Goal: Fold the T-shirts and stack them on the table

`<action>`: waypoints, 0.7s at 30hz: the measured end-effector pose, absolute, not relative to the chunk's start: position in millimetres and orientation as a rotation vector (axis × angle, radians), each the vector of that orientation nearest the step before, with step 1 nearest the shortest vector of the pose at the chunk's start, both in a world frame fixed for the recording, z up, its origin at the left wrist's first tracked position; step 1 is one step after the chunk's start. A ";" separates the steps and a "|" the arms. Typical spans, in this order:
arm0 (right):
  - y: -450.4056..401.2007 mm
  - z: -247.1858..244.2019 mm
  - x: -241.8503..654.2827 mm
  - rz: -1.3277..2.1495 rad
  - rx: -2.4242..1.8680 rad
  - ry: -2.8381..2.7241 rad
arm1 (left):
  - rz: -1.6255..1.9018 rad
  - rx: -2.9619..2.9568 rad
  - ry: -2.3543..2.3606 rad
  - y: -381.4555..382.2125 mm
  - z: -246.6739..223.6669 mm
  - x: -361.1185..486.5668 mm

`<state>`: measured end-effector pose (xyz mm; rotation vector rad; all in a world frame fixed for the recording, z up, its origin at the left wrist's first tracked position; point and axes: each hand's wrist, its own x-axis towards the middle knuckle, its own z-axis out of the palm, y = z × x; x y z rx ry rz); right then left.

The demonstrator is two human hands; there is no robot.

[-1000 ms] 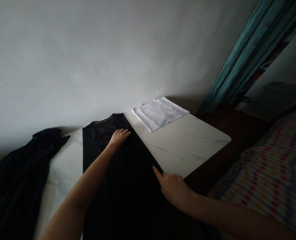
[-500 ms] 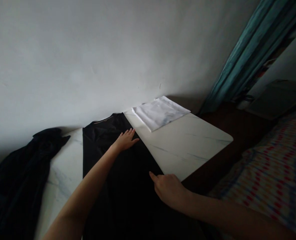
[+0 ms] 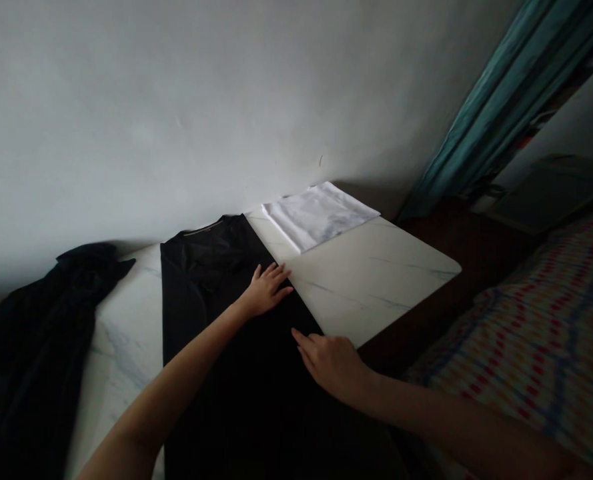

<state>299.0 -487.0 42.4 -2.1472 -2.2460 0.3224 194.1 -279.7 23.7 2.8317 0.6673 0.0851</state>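
Black garment (image 3: 251,380) laid flat, lower centre of frame.
Left hand (image 3: 265,293) spread open upon it; right hand (image 3: 333,363), below centre, grip indiscernible.

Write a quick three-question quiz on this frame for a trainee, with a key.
1. Fill in the colour: the right hand lies over the ____ garment.
2. Which is nearer the white cloth?
A. right hand
B. left hand
3. True or false: the white cloth lies on top of the garment.

Key:
1. black
2. B
3. False
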 end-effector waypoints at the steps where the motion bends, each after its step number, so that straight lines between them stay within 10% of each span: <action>1: -487.6 43.2 300.5 0.322 -2.145 -2.191 | 0.099 2.756 0.470 -291.8 28.9 186.3; 21: -583.6 -32.1 327.3 -0.148 -1.761 -1.683 | 0.146 2.651 0.074 -357.8 18.8 154.6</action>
